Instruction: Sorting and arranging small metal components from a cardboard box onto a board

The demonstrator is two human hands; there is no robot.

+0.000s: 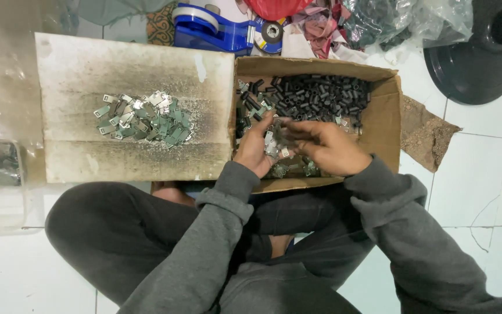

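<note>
Grey sleeves (228, 232) lead to both hands over the cardboard box (387, 116): left hand (255, 148) cups metal clips (274, 145); right hand (326, 148) pinches one. Finished pile (143, 119) small; black sleeves (315, 93) plentiful.

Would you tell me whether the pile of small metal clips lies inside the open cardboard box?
No, the pile of metal clips lies on the flat cardboard sheet beside the box.
</note>
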